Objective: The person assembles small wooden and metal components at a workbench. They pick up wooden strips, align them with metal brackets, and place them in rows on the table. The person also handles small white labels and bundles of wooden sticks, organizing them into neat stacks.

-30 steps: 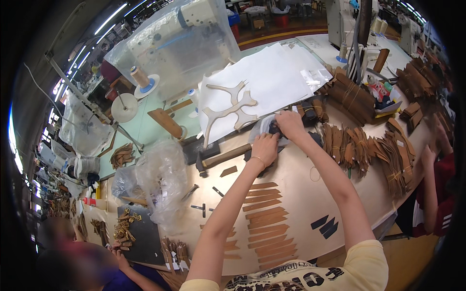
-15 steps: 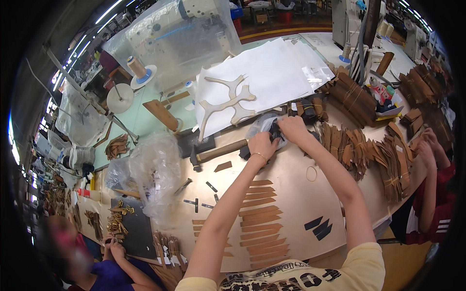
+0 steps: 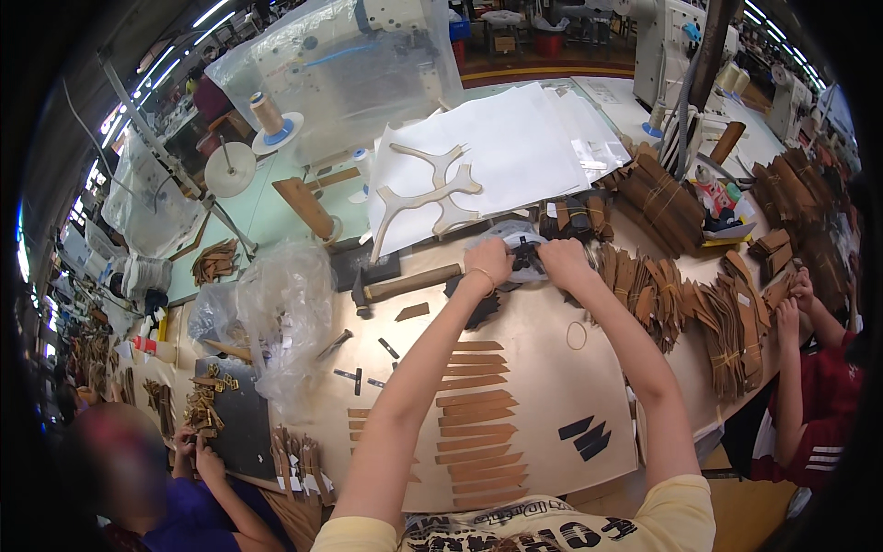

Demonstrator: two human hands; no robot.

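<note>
At the far middle of the work table, both my hands are closed at a small clear plastic bag (image 3: 531,269) with dark pieces (image 3: 523,249) in its opening. My left hand (image 3: 488,261) grips the left side of the bag, and my right hand (image 3: 564,261) has hold of the right side; most fingertips are hidden. Just below my left hand lies a heap of black pieces (image 3: 478,309). A hammer (image 3: 409,284) rests to the left of it. Tan leather strips (image 3: 474,432) lie in a column between my forearms, and several black strips (image 3: 586,436) sit nearer my right forearm.
Bundled brown leather pieces (image 3: 644,294) line the right side. A crumpled plastic bag (image 3: 290,313) lies left, near a dark mat (image 3: 241,419) with brass fittings. White sheets (image 3: 524,138) cover the back. Co-workers' hands (image 3: 204,455) work at both sides.
My hands have drawn a little apart, and the bag's mouth with the dark pieces now shows between them. The whole view has shifted slightly.
</note>
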